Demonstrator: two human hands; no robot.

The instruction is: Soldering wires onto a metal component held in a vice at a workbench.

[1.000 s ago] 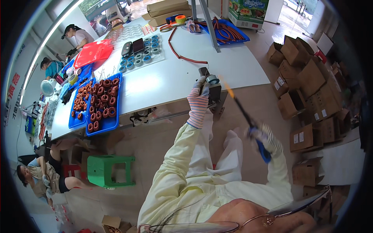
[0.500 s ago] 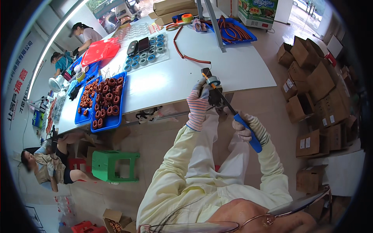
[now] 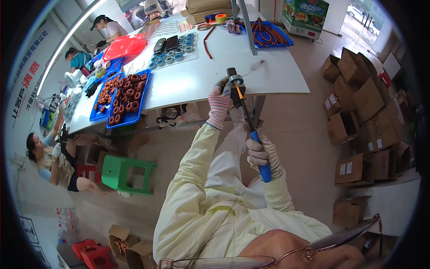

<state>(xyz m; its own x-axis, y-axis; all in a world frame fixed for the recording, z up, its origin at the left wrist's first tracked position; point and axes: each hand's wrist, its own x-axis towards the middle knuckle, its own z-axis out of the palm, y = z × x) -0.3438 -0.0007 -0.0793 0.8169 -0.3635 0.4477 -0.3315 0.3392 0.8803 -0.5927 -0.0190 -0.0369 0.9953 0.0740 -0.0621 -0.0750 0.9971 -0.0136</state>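
So, my right hand (image 3: 259, 154) wrapped around blue-handled tool (image 3: 265, 173), orange end up at pale-blue ring (image 3: 236, 78). Ring's at black fixture (image 3: 231, 71), near table (image 3: 280, 83) edge. Left hand (image 3: 220, 96) beside ring, can't tell if gripping.

Scene brightly lit overall. Upper left: strip light (image 3: 53, 58) blown out to white. Upper middle: tabletop (image 3: 179, 87) marked by pale glare. Upper right: doorway (image 3: 360, 22) washed out by daylight, sheen cast on floor (image 3: 329, 47). Right side: cardboard boxes (image 3: 365, 94) dimly lit. Small reddish thing (image 3: 257, 66) near tabletop's end smeared by blur. Straight edges bowed, rim blackened by fisheye.
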